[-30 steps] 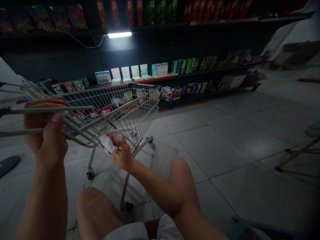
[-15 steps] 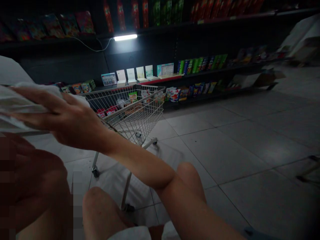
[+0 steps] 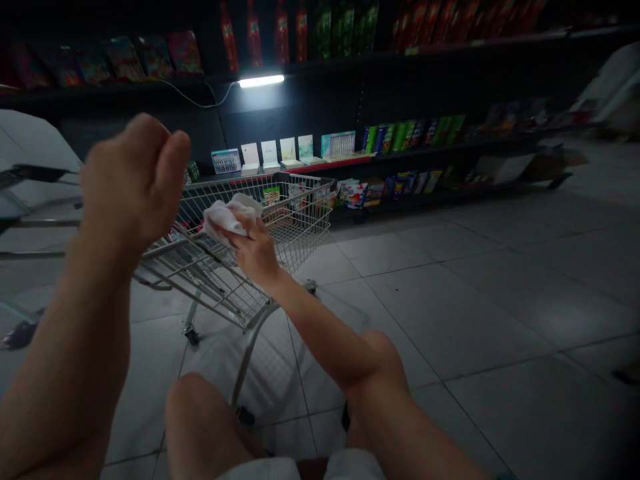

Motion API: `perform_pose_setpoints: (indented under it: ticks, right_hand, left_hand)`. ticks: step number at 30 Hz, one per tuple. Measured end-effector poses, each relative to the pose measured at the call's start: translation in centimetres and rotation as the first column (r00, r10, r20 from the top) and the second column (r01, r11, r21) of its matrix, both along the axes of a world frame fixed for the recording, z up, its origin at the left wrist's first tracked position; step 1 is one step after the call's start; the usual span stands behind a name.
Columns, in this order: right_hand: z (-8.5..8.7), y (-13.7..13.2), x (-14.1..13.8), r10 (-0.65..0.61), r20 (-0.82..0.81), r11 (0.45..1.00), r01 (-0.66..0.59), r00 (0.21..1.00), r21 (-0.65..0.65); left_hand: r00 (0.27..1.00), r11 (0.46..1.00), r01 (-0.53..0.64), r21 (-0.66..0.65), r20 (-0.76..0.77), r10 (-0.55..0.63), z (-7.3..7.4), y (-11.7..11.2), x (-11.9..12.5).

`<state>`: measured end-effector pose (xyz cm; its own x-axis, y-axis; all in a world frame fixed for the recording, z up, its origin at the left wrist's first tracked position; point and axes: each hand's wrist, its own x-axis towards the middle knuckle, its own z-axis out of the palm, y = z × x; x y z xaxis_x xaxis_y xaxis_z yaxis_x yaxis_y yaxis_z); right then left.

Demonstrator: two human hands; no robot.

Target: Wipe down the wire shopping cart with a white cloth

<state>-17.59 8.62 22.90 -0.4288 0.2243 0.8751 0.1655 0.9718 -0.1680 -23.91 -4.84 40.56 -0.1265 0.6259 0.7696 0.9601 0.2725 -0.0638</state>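
A crumpled white cloth (image 3: 230, 217) is bunched in the fingers of my right hand (image 3: 257, 252), against the near side of a wire shopping cart (image 3: 305, 230). My left hand (image 3: 133, 180) is closed in a fist in front of the cart's handle end, its back toward me. What those fingers hold, if anything, is hidden behind the fist. Grey wires of the cart basket run past both hands, and its wheels rest on the tiled floor.
Dark shelves behind the cart carry bottles (image 3: 283, 33), upright boxes (image 3: 270, 153), green and blue canisters (image 3: 400, 137) and snack packets (image 3: 353, 193). A lit tube lamp (image 3: 261, 81) hangs under a shelf. My knees are close to the cart's near wheel (image 3: 245, 415).
My right hand has moved right with the cloth, from the far left to the cart's side. My left hand has risen from the lower left to near the handle end.
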Motion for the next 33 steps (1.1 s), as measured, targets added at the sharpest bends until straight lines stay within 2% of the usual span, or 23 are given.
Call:
perform_pose_setpoints:
  ticks: [1, 2, 4, 6, 8, 9, 11, 13, 15, 16, 18, 21, 23, 25, 27, 30, 32, 33]
  right_hand:
    - [0.2, 0.4, -0.5, 0.019, 0.017, 1.0, -0.019, 1.0, 0.017]
    - [0.4, 1.3, -0.8, 0.037, 0.041, 0.999, -0.039, 0.998, 0.033]
    - [0.3, 4.4, -0.8, 0.026, 0.07, 1.0, -0.027, 0.997, 0.012]
    - [0.0, 8.5, 0.1, -0.063, 0.067, 0.991, 0.071, 0.996, -0.114]
    - [-0.3, 11.5, 1.0, -0.168, 0.062, 0.947, 0.179, 0.984, -0.268]
    - [-0.5, 12.0, 1.1, -0.197, 0.048, 0.928, 0.202, 0.979, -0.312]
    - [-0.9, 10.6, 0.3, -0.166, -0.004, 0.946, 0.158, 0.986, -0.282]
    - [-1.9, 7.0, -1.9, -0.032, -0.035, 0.992, 0.028, 0.999, -0.125]
    - [-4.1, 3.1, -4.3, 0.072, -0.043, 0.997, -0.072, 0.996, -0.007]
    - [-5.7, 1.7, -5.3, 0.1, -0.043, 0.995, -0.099, 0.994, 0.009]
    - [-9.7, 0.2, -6.5, 0.105, -0.036, 0.993, -0.107, 0.994, -0.045]
    - [-16.3, 0.6, -6.7, 0.057, 0.025, 0.98, -0.051, 0.998, -0.193]
    - [-19.7, 1.1, -6.3, 0.042, 0.087, 0.961, -0.016, 0.995, -0.278]
    - [-21.8, 1.0, -5.5, 0.063, 0.158, 0.932, -0.002, 0.985, -0.361]
    - [-23.2, 0.3, -4.3, 0.084, 0.178, 0.879, 0.011, 0.98, -0.477]
    - [-24.9, -1.7, -2.3, 0.024, 0.095, 0.732, 0.047, 0.995, -0.679]
    - [-25.5, -2.9, -1.4, -0.049, 0.009, 0.63, 0.037, 0.999, -0.776]
    - [-25.5, -3.5, -1.3, -0.084, -0.031, 0.601, 0.026, 0.996, -0.799]
  left_hand:
    - [0.992, 0.986, -0.124, -0.114, 0.003, 0.125, -0.3, 0.8, 0.3]
    - [0.975, 0.945, -0.221, -0.241, -0.022, 0.222, -0.7, 1.5, 0.3]
    - [0.941, 0.833, -0.337, -0.438, -0.125, 0.315, -2.0, 2.6, -0.6]
    - [0.93, 0.768, -0.367, -0.525, -0.233, 0.285, -3.2, 3.1, -2.0]
    - [0.92, 0.745, -0.362, -0.561, -0.342, 0.189, -4.1, 3.1, -3.3]
    - [0.908, 0.738, -0.362, -0.569, -0.395, 0.141, -4.4, 2.9, -3.7]
    - [0.865, 0.738, -0.393, -0.549, -0.493, 0.094, -4.6, 2.4, -4.0]
    - [0.832, 0.745, -0.404, -0.531, -0.551, 0.059, -4.6, 1.9, -4.1]
    - [0.819, 0.75, -0.393, -0.532, -0.574, 0.022, -4.6, 1.5, -4.1]
    - [0.816, 0.752, -0.385, -0.535, -0.578, 0.007, -4.7, 1.4, -4.2]
    - [0.822, 0.755, -0.379, -0.535, -0.57, 0.009, -5.1, 1.2, -4.5]
    - [0.838, 0.776, -0.385, -0.499, -0.541, 0.067, -5.8, 0.9, -5.2]
    - [0.842, 0.79, -0.392, -0.471, -0.53, 0.102, -6.0, 0.6, -5.6]
    - [0.84, 0.791, -0.398, -0.465, -0.532, 0.11, -6.0, 0.0, -6.0]
    - [0.842, 0.788, -0.373, -0.49, -0.535, 0.066, -5.7, -0.6, -6.1]
    - [0.845, 0.778, -0.344, -0.525, -0.535, 0.013, -5.4, -1.5, -6.1]
    - [0.849, 0.784, -0.349, -0.513, -0.528, 0.032, -5.5, -1.8, -6.0]
    - [0.85, 0.792, -0.353, -0.498, -0.524, 0.05, -5.6, -1.9, -6.0]
